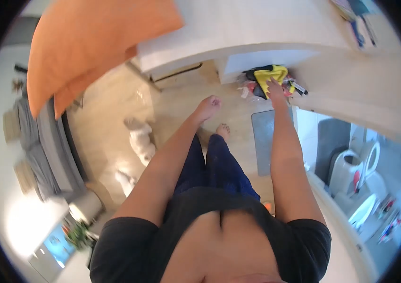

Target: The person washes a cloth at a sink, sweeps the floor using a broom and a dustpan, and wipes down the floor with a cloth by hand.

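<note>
My right hand [276,90] reaches to a pile at the base of the white unit, its fingers closed on a yellow piece that looks like cloth [272,74]. Around that piece lie black items [260,90], clear plastic and small red and white things too jumbled to name. My left hand [208,107] hangs over the wooden floor with its fingers curled in, and nothing shows in it. Below it are my bare foot [223,131] and dark blue trousers.
A grey mat [263,141] lies by a bathroom doorway at right, with a toilet [350,165] inside. Two light-furred animals [141,141] are on the floor at left, near a grey sofa [59,137]. Orange fabric [101,37] hangs over the white counter [257,23].
</note>
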### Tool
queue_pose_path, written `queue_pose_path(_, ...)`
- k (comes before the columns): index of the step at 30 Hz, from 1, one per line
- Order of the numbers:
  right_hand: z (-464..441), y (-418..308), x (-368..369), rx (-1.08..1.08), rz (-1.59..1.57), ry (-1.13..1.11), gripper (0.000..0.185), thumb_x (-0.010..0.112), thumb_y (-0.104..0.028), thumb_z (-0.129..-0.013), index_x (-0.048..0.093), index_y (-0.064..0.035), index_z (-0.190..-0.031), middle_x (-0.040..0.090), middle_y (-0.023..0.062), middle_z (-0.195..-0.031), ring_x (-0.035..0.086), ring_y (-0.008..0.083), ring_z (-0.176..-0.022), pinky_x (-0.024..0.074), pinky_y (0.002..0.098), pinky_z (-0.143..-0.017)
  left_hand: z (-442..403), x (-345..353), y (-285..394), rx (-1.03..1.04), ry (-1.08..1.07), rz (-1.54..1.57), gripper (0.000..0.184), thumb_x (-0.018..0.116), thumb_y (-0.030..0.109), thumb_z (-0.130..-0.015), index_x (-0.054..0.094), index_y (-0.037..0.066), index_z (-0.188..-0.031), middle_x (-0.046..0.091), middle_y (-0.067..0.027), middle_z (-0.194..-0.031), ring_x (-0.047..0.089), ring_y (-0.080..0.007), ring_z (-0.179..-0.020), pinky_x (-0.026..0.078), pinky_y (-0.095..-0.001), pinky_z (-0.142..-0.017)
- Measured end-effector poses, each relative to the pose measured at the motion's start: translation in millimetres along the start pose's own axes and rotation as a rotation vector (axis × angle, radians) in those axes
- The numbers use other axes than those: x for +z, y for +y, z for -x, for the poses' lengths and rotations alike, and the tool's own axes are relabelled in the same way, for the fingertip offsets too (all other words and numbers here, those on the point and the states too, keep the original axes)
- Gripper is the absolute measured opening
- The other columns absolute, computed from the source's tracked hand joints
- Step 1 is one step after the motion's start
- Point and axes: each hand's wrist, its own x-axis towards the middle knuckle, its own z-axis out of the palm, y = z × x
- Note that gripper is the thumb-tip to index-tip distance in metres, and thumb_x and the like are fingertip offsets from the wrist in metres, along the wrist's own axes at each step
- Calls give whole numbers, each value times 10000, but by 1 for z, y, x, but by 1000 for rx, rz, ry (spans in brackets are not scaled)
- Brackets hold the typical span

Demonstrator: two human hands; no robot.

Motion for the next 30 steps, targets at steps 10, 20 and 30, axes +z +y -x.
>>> queue_pose_path(10,69,46,172,-133,642,-427,276,638,-254,-726,589,-40,-892,640,104,-769,614,207,-675,473,332,-604,89,-60,-49,-57,321,267,192,596,39,-752,590,19,-943,569,-22,-769,547,-113,-740,457,-264,-662)
queue_pose_path(20,167,24,320,-341,868,-647,219,617,-232,-802,598,-40,-906,609,73,-786,575,147,-745,460,289,-688,184,-137,-177,-245,640,520,193,611,118,-771,575,45,-945,578,-70,-829,557,-162,-764,461,-295,-673)
queue_pose_path(30,37,-52,66,39,1114,440,843,608,-448,-781,110,-197,-1413,274,133,-1388,355,378,-1214,315,591,-937,203,-165,-255,-391,872,654,217,605,151,-792,571,40,-975,572,-57,-884,541,-141,-844,437,-276,-772)
